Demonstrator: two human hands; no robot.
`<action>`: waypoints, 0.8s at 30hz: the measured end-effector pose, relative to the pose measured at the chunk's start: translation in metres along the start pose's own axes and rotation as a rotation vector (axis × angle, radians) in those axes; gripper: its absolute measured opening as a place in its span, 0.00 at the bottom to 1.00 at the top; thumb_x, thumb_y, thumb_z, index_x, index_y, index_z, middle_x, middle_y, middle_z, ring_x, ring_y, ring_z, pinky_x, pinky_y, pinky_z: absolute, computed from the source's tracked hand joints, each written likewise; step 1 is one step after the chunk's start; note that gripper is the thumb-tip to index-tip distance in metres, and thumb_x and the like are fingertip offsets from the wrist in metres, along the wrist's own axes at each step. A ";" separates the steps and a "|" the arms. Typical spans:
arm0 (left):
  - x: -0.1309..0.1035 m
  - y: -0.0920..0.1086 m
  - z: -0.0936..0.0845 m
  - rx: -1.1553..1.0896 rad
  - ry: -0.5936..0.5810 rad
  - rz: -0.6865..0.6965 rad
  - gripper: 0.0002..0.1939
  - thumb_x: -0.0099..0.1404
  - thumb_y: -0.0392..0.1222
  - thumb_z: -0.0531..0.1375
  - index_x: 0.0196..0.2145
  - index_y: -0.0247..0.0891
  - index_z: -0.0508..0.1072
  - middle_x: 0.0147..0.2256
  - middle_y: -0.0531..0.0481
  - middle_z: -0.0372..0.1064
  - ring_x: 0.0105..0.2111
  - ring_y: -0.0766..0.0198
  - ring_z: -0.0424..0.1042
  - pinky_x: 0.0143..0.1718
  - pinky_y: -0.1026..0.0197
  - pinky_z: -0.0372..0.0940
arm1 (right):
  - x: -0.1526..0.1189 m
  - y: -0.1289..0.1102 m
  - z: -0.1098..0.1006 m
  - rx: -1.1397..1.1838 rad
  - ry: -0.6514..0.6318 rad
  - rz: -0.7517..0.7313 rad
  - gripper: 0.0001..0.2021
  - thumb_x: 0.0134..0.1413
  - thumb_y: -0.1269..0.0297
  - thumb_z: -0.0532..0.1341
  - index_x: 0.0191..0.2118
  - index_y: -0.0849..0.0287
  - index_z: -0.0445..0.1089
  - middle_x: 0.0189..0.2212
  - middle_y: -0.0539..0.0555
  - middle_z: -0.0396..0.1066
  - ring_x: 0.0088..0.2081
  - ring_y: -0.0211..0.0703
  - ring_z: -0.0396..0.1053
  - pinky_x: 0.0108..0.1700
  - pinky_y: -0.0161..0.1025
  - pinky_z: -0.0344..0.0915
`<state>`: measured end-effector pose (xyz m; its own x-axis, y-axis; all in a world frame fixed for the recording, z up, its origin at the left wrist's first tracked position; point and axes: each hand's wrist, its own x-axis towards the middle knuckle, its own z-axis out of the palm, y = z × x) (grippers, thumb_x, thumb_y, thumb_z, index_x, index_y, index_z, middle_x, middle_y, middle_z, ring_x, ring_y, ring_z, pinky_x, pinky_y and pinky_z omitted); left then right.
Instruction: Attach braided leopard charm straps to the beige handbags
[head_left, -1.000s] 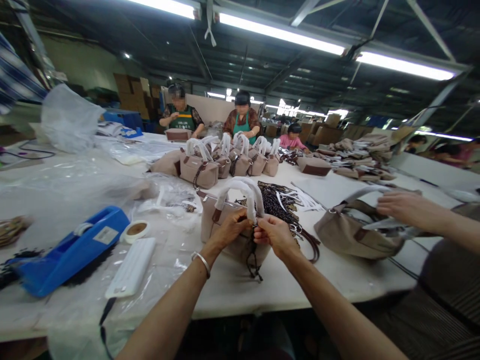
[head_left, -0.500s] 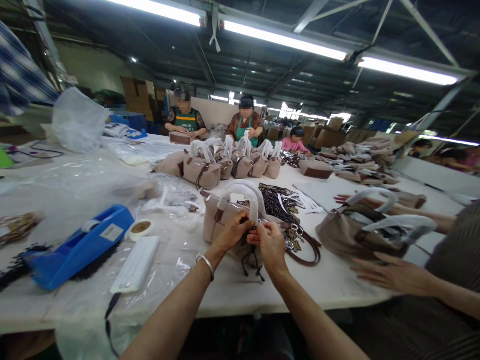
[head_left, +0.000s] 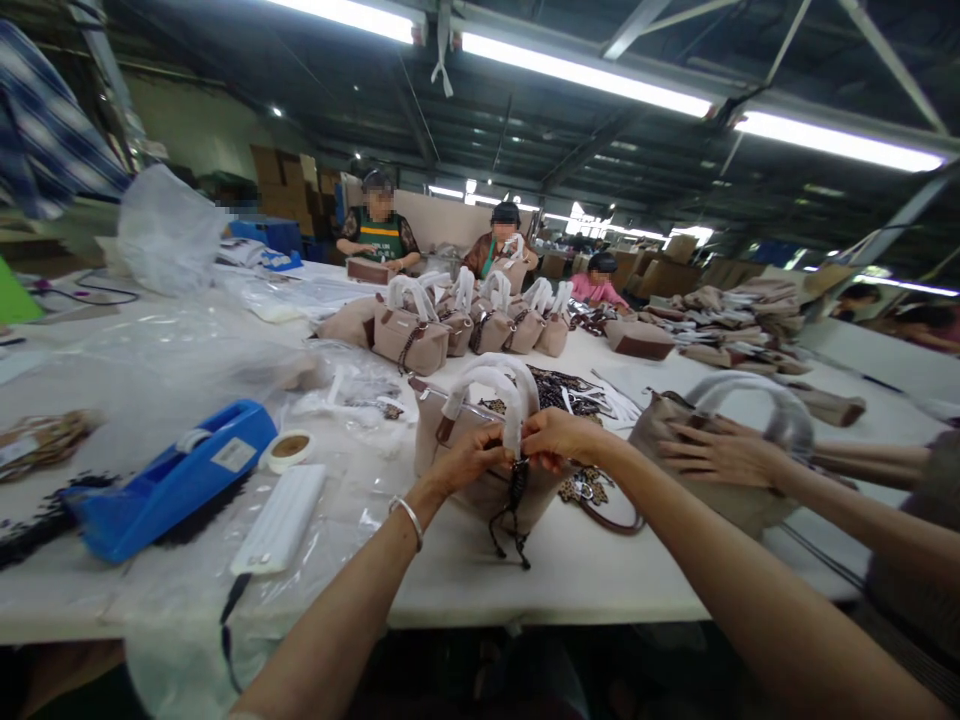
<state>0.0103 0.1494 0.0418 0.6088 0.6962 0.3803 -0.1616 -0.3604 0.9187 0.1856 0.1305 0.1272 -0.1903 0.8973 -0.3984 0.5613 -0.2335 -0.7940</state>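
While the left hand (head_left: 471, 460) closes a narrow grip at one wrapped handle's base, the right hand (head_left: 559, 438) pinches the top of one dark cord (head_left: 517, 490) on the handbag (head_left: 540, 505), upright at the near middle of the surface (head_left: 585, 590). Five upright bags (head_left: 412, 340) line up farther off. One blue tape dispenser (head_left: 180, 480) and one tape roll (head_left: 289, 465) lie left; right, a co-worker's two hands (head_left: 720, 460) touch another bag (head_left: 652, 420).
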 end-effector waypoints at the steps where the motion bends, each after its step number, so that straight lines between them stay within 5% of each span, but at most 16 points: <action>1: 0.000 -0.001 0.001 -0.027 -0.006 -0.009 0.11 0.60 0.47 0.62 0.33 0.35 0.74 0.33 0.49 0.68 0.34 0.61 0.66 0.37 0.60 0.63 | 0.000 0.001 0.001 0.004 -0.007 -0.002 0.04 0.38 0.76 0.61 0.20 0.61 0.70 0.13 0.49 0.68 0.12 0.33 0.59 0.12 0.27 0.53; 6: -0.002 -0.006 0.004 -0.046 0.039 0.005 0.12 0.64 0.48 0.59 0.37 0.36 0.72 0.32 0.51 0.66 0.33 0.63 0.64 0.39 0.60 0.61 | -0.005 0.013 0.014 0.116 0.101 -0.031 0.03 0.42 0.70 0.59 0.23 0.59 0.63 0.12 0.44 0.63 0.09 0.28 0.50 0.11 0.27 0.42; 12: 0.002 -0.005 0.013 0.144 0.173 0.086 0.10 0.64 0.46 0.58 0.33 0.37 0.70 0.34 0.51 0.66 0.38 0.61 0.64 0.45 0.59 0.60 | -0.005 0.035 0.050 0.238 0.488 -0.139 0.04 0.50 0.64 0.56 0.31 0.56 0.59 0.15 0.43 0.64 0.12 0.32 0.56 0.12 0.28 0.49; 17: 0.004 -0.003 0.028 0.209 0.327 0.062 0.07 0.64 0.42 0.56 0.30 0.38 0.66 0.32 0.52 0.64 0.36 0.62 0.63 0.40 0.61 0.59 | -0.006 0.052 0.079 0.385 0.777 -0.292 0.11 0.55 0.54 0.58 0.37 0.56 0.62 0.22 0.47 0.70 0.19 0.37 0.68 0.20 0.33 0.66; 20: 0.001 -0.003 0.027 0.118 0.283 0.027 0.07 0.64 0.44 0.57 0.32 0.38 0.68 0.32 0.52 0.65 0.35 0.62 0.63 0.40 0.61 0.59 | -0.009 0.057 0.083 0.541 0.745 -0.331 0.17 0.52 0.49 0.61 0.37 0.58 0.62 0.23 0.49 0.71 0.19 0.40 0.70 0.22 0.36 0.70; 24: -0.003 -0.005 0.016 -0.088 0.163 -0.015 0.10 0.63 0.46 0.59 0.38 0.36 0.71 0.34 0.51 0.68 0.37 0.62 0.65 0.42 0.60 0.60 | -0.019 0.050 0.069 0.462 0.559 -0.315 0.18 0.51 0.51 0.62 0.42 0.60 0.65 0.22 0.49 0.72 0.15 0.37 0.66 0.16 0.34 0.66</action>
<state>0.0219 0.1393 0.0348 0.4793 0.7948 0.3722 -0.2249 -0.2987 0.9275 0.1617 0.0763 0.0632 0.2169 0.9737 0.0694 0.1334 0.0409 -0.9902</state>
